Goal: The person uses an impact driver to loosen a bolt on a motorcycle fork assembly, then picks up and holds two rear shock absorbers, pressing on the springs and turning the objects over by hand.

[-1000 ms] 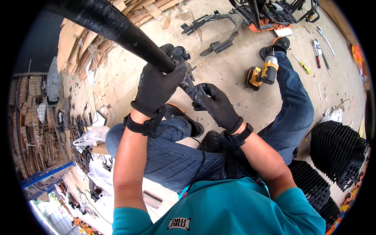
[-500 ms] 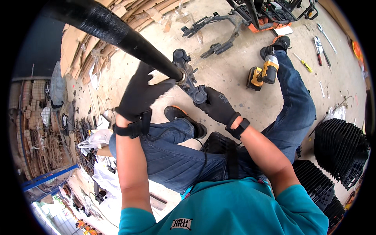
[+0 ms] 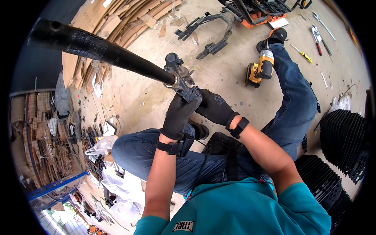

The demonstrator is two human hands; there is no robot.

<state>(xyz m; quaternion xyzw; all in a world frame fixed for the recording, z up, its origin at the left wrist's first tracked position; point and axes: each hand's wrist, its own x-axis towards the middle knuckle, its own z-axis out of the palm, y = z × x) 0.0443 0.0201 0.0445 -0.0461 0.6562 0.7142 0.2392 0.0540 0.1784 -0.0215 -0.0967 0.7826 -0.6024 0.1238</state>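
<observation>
A black steering stem (image 3: 117, 56) slants from the upper left toward me, its long tube ending at a metal ring. Across that end sits a grey-black fork clamp (image 3: 182, 74) with a round socket at either end. My left hand (image 3: 178, 116), in a black glove, wraps its fingers round the near end of the clamp. My right hand (image 3: 215, 109), also gloved, is closed on the same end from the right. The fingertips of both hands are partly hidden behind the clamp. The part is held up between my knees.
A yellow cordless drill (image 3: 261, 66) stands by my right leg. Beyond lie a black bracket frame (image 3: 219, 35), a yellow screwdriver (image 3: 303, 55) and pliers (image 3: 316, 39). Cardboard sheets (image 3: 105, 23) are stacked at the far left. Black ribbed panels (image 3: 342, 137) lean at the right.
My left hand has come from beside the tube, fingers spread, to grip the clamp's near end. The tube has tipped lower on the left, and the clamp has shifted slightly left.
</observation>
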